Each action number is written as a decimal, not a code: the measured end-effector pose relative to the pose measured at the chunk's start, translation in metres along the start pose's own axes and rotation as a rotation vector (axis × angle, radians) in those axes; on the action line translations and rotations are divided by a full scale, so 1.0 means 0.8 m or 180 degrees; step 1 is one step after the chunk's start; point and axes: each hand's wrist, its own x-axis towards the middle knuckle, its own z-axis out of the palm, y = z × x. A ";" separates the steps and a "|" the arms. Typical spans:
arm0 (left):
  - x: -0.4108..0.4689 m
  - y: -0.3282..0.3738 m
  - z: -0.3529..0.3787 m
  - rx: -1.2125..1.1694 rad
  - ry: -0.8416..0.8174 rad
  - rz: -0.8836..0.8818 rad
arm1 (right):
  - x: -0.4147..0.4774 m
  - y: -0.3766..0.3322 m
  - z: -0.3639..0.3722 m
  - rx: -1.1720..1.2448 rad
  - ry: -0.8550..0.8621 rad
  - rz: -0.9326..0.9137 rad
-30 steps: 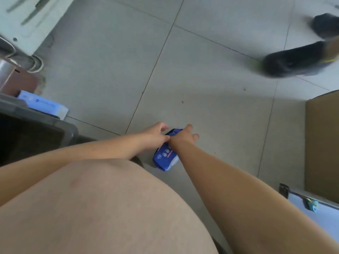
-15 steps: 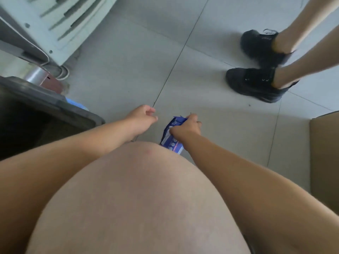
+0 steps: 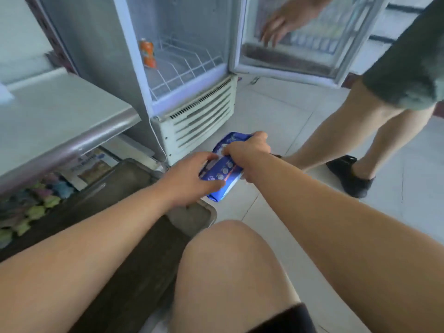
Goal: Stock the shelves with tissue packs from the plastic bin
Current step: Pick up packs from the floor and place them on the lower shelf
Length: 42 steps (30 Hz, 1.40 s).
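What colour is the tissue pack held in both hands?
Blue with white markings; the tissue pack shows in the head view.

Both bare arms reach forward and the two hands meet on the blue tissue pack (image 3: 222,168). The left hand (image 3: 189,181) sits on the near left side of the pack with its fingers bent over it. The right hand (image 3: 249,152) is curled in a tight grip on the far right side of the pack, knuckles up.
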 end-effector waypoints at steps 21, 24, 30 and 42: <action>-0.354 -0.150 -0.339 -0.1743 0.3563 -0.0559 | -0.343 -0.161 0.310 -0.0174 -0.2214 -0.1471; -0.390 -0.185 -0.358 -0.2310 0.3571 -0.0507 | -0.362 -0.144 0.333 -0.0214 -0.2800 -0.1916; -0.408 -0.236 -0.366 -0.2401 0.3512 -0.0682 | -0.359 -0.118 0.386 -0.0158 -0.3171 -0.2615; -0.347 -0.321 -0.385 -0.1208 0.3806 -0.1225 | -0.302 -0.107 0.491 -0.0124 -0.2380 -0.2741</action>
